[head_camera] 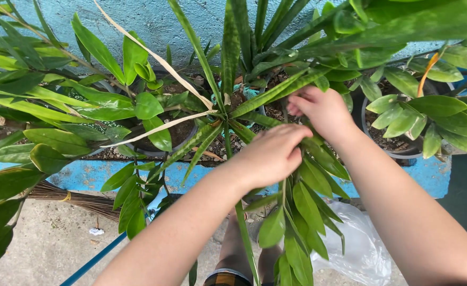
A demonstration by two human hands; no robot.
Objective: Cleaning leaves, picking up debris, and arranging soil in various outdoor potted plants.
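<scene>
We've got both hands down in the potted plants here. Our left hand point(270, 156) is curled over a leafy stem point(300, 212), fingers bent around it near the top, so it looks like a grasp on that stem, though the palm side is hidden from us. Our right hand point(322, 108) is a bit further back, fingers tucked down into the leaves just above the soil of the middle pot point(254, 95); we can't tell if it's actually pinching anything or just pushing in, the fingertips are buried in green.

The stem runs pretty much straight toward us: its long axis goes from the pots at the wall down to the bottom edge of the view, tip pointing at our feet, with glossy oval leaves fanning off both sides. It hangs out over the blue ledge point(90, 175) the pots sit on.

Not much in the way of packaging. There's 1 clear crumpled plastic bag point(358, 243) lying on the concrete floor, right of the stem's lower end, below our right forearm. No label on it that we can make out. A broom point(74, 198) with brown bristles and a blue handle lies on the ground to the left. The wall point(148, 21) behind is rough and pale blue.
</scene>
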